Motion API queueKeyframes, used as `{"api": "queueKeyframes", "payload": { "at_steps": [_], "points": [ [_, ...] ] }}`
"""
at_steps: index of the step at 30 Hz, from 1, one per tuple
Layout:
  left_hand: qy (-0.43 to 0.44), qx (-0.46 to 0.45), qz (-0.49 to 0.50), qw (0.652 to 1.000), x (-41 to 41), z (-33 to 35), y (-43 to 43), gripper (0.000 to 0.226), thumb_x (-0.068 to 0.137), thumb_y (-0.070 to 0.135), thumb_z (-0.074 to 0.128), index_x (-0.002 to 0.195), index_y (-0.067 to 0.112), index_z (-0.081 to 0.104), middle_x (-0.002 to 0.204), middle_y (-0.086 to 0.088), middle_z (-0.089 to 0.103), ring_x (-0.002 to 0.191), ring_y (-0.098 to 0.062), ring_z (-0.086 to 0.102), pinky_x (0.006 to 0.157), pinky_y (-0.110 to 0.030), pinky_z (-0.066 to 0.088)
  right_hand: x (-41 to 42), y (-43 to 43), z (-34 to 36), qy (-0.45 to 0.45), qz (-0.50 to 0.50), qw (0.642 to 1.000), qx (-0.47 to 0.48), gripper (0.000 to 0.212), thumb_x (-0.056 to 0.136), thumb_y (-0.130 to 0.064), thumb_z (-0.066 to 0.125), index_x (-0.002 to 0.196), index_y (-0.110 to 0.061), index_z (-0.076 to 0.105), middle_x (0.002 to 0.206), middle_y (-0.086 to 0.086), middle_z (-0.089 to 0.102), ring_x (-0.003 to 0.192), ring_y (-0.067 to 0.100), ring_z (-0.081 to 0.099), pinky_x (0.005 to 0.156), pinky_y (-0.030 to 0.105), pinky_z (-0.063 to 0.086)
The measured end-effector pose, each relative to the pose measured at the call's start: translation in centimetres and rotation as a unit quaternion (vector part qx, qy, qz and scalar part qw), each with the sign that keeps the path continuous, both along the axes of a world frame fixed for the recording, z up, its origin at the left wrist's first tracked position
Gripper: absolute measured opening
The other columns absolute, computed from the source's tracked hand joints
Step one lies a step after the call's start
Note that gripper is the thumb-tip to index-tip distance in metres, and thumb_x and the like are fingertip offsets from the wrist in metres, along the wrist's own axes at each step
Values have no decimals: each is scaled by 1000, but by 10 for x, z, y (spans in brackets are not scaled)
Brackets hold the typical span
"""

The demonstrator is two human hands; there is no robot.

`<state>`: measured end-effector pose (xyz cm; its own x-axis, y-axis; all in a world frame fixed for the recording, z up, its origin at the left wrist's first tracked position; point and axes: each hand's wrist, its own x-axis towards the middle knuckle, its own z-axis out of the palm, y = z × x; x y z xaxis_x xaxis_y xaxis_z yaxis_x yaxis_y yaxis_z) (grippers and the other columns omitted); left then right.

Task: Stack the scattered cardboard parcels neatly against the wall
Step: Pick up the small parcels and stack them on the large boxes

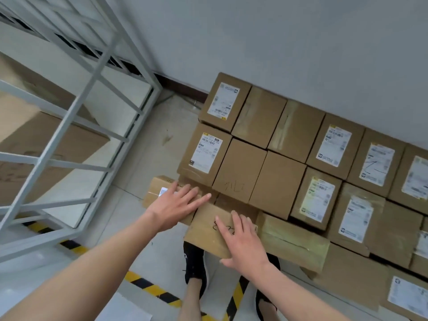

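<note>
Several brown cardboard parcels (261, 172) stand stacked in rows against the grey wall (278, 42), many with white shipping labels. At the stack's near left corner sits a lower parcel with handwriting (206, 230). My right hand (243, 242) lies flat on its top, fingers straight, thumb at its near edge. My left hand (176, 205) rests with spread fingers over the seam between that parcel and a small labelled parcel (157, 188) to the left. Neither hand grips anything.
A grey metal shelving rack (69, 135) holding large cardboard boxes fills the left side. Yellow-black hazard tape (148, 286) runs across the light tiled floor. My black shoes (194, 267) stand just under the near parcel. A tape-covered parcel (294, 242) adjoins on the right.
</note>
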<state>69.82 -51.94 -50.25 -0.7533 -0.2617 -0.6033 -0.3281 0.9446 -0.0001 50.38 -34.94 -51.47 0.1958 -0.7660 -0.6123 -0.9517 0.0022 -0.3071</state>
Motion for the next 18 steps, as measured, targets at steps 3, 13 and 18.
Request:
{"api": "queueKeyframes", "payload": {
  "at_steps": [3, 13, 18],
  "points": [
    [-18, 11, -41, 999, -9, -32, -12, 121, 83, 17, 68, 145, 20, -36, 155, -19, 20, 139, -38, 25, 113, -60, 22, -2, -8, -29, 27, -7, 999, 21, 118, 80, -62, 67, 151, -30, -21, 160, 25, -2, 146, 44, 7, 118, 51, 2],
    [19, -40, -84, 995, -16, -92, 1, 113, 90, 38, 62, 147, 7, -29, 159, -17, 20, 148, -37, 9, 117, -59, 9, -14, 2, -75, 76, -37, 996, 13, 129, 81, -58, 68, 137, -28, -44, 160, 27, -4, 147, 45, 4, 110, 48, -9],
    [20, -33, -61, 997, -14, -98, 4, 116, 88, 39, 67, 149, 8, -27, 160, -16, 17, 148, -37, 13, 116, -59, 17, -10, -4, -90, 102, -30, 994, 6, 129, 82, -57, 67, 139, -23, -44, 159, 30, -6, 147, 46, 3, 111, 49, -8]
  ]
}}
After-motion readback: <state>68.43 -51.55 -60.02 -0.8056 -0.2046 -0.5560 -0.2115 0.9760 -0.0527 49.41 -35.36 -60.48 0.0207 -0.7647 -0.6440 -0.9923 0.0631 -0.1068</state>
